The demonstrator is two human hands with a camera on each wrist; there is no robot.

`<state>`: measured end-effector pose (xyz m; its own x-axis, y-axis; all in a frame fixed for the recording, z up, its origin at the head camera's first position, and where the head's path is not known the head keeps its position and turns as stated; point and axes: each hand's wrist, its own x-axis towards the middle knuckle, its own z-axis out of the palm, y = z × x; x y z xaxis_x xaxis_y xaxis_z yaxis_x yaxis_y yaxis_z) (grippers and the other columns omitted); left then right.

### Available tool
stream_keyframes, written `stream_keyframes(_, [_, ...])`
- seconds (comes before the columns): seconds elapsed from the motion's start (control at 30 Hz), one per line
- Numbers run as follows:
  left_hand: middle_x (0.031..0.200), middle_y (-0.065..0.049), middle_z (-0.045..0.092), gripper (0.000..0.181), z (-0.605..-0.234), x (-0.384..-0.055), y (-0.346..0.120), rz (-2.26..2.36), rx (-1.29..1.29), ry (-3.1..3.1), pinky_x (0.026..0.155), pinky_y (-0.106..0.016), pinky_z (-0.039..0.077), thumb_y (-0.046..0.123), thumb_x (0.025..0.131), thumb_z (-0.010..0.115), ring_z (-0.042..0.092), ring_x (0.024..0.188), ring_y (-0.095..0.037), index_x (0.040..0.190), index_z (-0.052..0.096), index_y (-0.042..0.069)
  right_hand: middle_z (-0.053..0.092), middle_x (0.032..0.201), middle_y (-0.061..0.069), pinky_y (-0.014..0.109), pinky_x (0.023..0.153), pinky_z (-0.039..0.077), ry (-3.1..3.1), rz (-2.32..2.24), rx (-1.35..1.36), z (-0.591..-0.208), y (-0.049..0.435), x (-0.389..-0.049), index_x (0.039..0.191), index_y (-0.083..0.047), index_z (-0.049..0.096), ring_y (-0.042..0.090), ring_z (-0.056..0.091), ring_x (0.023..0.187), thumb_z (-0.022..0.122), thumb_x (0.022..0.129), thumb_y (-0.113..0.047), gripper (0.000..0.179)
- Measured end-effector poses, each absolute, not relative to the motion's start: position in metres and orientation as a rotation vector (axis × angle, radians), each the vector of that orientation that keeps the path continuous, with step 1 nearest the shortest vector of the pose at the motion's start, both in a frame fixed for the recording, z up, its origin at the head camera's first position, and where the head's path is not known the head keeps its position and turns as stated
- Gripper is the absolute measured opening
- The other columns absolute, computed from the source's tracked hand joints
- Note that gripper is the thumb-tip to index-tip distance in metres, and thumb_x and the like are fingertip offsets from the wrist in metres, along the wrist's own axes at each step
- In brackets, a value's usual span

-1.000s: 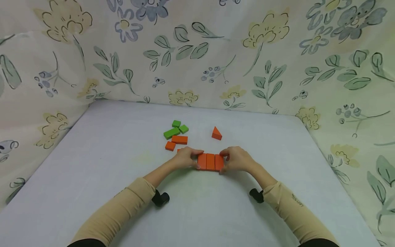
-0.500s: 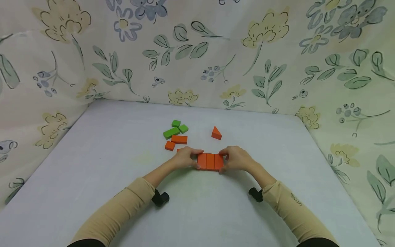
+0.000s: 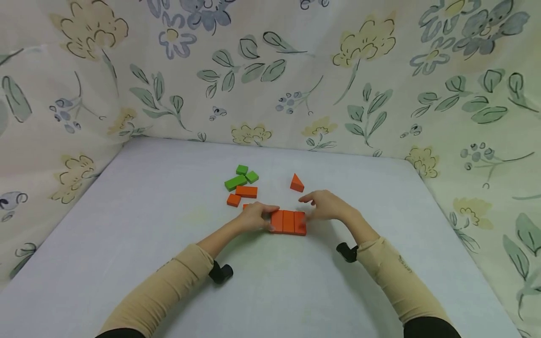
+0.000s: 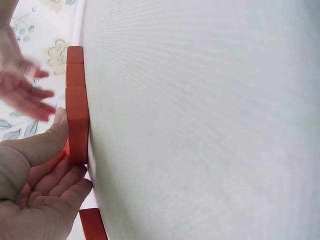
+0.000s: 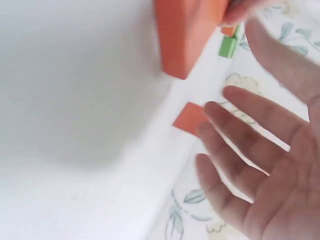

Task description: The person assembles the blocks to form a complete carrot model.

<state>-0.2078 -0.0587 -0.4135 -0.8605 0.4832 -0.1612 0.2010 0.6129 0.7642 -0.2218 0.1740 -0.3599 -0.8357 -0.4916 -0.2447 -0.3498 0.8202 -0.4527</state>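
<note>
Three orange rectangular blocks (image 3: 289, 222) lie flat side by side on the white table, forming one slab. My left hand (image 3: 252, 217) holds the left end of this row. In the left wrist view, the thumb is on the near edge of the end block (image 4: 77, 120), with the other fingers along its far side. Beyond the row's right end, my right hand (image 3: 331, 205) is raised with nothing in it. Its fingers spread loosely in the right wrist view, away from the orange block (image 5: 182, 40). Farther back stands an orange triangular block (image 3: 297, 183).
Behind the left hand lie green blocks (image 3: 235, 182), a long orange block (image 3: 246, 191) and a small orange block (image 3: 234, 200). Another orange piece (image 3: 245, 205) is mostly hidden by the left hand. Flowered cloth (image 3: 270, 94) hangs along the table's back and sides.
My right hand has let go of the row's right end and lifted up and back toward the triangular block. The left hand and the blocks have stayed in place.
</note>
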Motion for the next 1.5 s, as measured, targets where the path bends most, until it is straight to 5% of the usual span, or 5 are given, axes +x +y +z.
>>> stream_keyframes(0.2, [0.136,-0.013,0.056,0.058,-0.413,-0.207,-0.062,1.125,0.578,2.483,0.107,-0.046,0.038,0.005,0.082,0.077,0.048,0.129,-0.029,0.136,0.056,0.003,0.071,0.109,0.009,0.032,0.076,0.053,2.733,-0.721,-0.768,-0.359,0.137,-0.239,0.115,-0.002,0.071,0.022,0.063,0.091,0.068,0.091,-0.015,0.028])
stream_keyframes(0.43, [0.129,-0.015,0.061,0.054,-0.414,-0.208,-0.064,1.073,0.719,2.542,0.103,-0.046,0.041,0.007,0.081,0.077,0.052,0.121,-0.031,0.132,0.059,-0.001,0.072,0.106,0.007,0.03,0.082,0.052,2.626,-0.765,-0.942,-0.361,0.085,-0.258,0.112,-0.002,0.073,0.02,0.064,0.094,0.068,0.091,-0.009,0.023])
stream_keyframes(0.93, [0.123,-0.017,0.064,0.055,-0.415,-0.209,-0.066,1.091,0.831,2.559,0.1,-0.034,0.043,0.006,0.078,0.08,0.052,0.12,-0.031,0.127,0.061,-0.005,0.071,0.108,0.005,0.017,0.068,0.049,2.377,-0.699,-1.134,-0.379,0.025,-0.291,0.118,-0.005,0.071,0.012,0.061,0.085,0.067,0.079,0.014,0.043])
stream_keyframes(1.13, [0.118,-0.015,0.067,0.054,-0.415,-0.21,-0.068,1.087,0.804,2.567,0.095,-0.029,0.044,0.007,0.077,0.08,0.056,0.112,-0.026,0.126,0.062,-0.004,0.06,0.083,0.003,0.016,0.053,0.035,2.455,-0.529,-1.158,-0.383,0.015,-0.292,0.124,-0.011,0.069,0.009,0.041,0.062,0.063,0.08,0.013,0.05])
stream_keyframes(1.5, [0.113,-0.012,0.069,0.05,-0.415,-0.209,-0.066,1.068,0.78,2.6,0.093,-0.026,0.042,0.008,0.076,0.081,0.056,0.105,-0.022,0.123,0.065,-0.003,0.064,0.121,0.004,0.019,0.077,0.043,2.523,-0.36,-1.17,-0.38,0.011,-0.287,0.125,-0.01,0.067,0.011,0.049,0.091,0.066,0.084,0.007,0.045])
